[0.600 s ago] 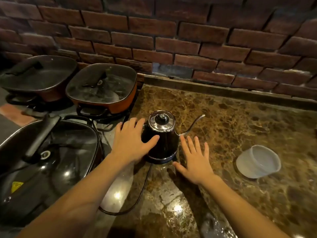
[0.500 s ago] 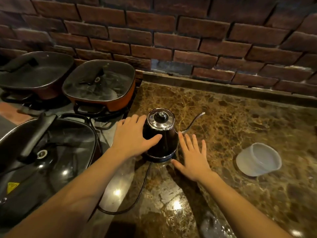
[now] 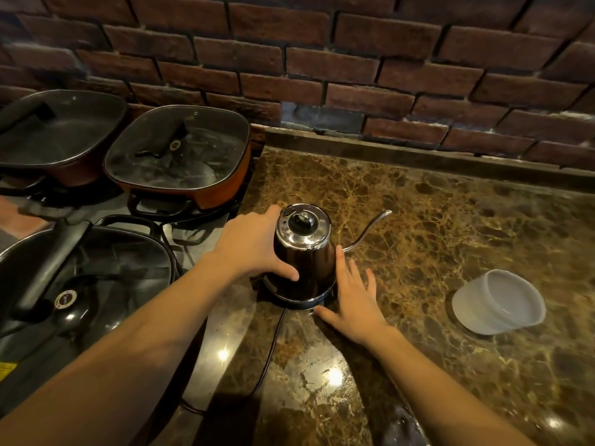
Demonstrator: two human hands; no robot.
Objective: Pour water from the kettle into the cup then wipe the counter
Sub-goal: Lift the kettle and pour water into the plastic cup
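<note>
A dark gooseneck kettle (image 3: 306,265) with a shiny lid stands on its round base (image 3: 297,300) on the brown marble counter (image 3: 434,220), its thin spout pointing right. My left hand (image 3: 254,243) wraps around the kettle's left side, thumb pressed on the front of the body; the handle is hidden under the hand. My right hand (image 3: 354,300) lies flat on the counter just right of the base, fingers spread, fingertips touching the kettle's side. A white translucent cup (image 3: 470,307) sits empty on the counter farther right, apart from both hands.
A black cord (image 3: 270,355) runs from the base toward me. Three lidded electric pans stand left of the counter: an orange one (image 3: 177,156), one behind it (image 3: 61,130) and a black one (image 3: 80,278). A brick wall (image 3: 322,59) backs the counter.
My left hand has slid further around the kettle's left side, and my right hand has moved in against the base. The kettle and the cup have stayed in place.
</note>
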